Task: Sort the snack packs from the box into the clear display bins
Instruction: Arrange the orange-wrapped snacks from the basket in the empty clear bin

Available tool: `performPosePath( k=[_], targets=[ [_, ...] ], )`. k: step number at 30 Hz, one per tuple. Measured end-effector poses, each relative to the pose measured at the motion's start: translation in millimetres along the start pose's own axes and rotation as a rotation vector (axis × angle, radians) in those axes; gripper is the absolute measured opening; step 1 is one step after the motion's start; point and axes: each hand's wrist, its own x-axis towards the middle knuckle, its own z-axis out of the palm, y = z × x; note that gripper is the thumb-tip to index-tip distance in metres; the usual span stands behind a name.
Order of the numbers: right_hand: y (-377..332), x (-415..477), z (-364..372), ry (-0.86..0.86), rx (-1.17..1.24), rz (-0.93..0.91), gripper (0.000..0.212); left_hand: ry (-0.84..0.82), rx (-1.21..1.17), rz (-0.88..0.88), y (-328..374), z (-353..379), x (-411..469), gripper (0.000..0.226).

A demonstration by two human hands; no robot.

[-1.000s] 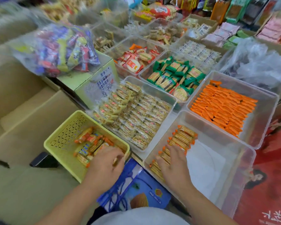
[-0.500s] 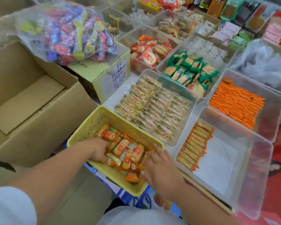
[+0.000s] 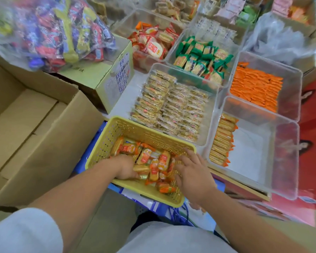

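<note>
A yellow perforated basket sits in front of me and holds several orange-and-gold snack packs. My left hand is inside it at the near wall, fingers curled down around a few packs. My right hand lies over the packs at the basket's right side, fingers spread and flat. To the right stands a large clear bin with one neat row of the same kind of packs along its left wall.
An open cardboard box fills the left. Behind it are a candy bag and a green carton. Clear bins hold pale biscuits, green packs, orange packs and red-white packs. A blue bag lies under the basket.
My right hand left the row in the clear bin and came onto the packs in the basket. My left hand stayed in the basket and closed further on packs.
</note>
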Motion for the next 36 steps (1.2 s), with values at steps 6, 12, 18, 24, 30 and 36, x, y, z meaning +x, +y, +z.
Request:
performPosePath(
  k=[6, 12, 18, 24, 30, 36],
  targets=[
    [-1, -1, 1, 0.011, 0.006, 0.014, 0.044, 0.557, 0.019, -0.091, -5, -9, -7, 0.047],
    [-5, 3, -1, 0.012, 0.025, 0.035, 0.046, 0.253, 0.045, -0.146, 4, -25, 10, 0.063],
    [-3, 0, 2, -0.023, 0.037, 0.075, 0.05, 0.325, 0.053, 0.012, 9, -38, 24, 0.046],
    [-6, 2, 0, -0.021, 0.044, 0.068, 0.049, 0.345, 0.054, -0.049, 2, -27, 32, 0.058],
    [-6, 2, 0, -0.029, 0.047, 0.075, 0.05, 0.301, -0.098, -0.052, 1, -23, 40, 0.073],
    [-7, 1, -1, -0.034, 0.039, 0.075, 0.052, 0.338, -0.343, -0.007, -9, -19, 44, 0.077]
  ],
)
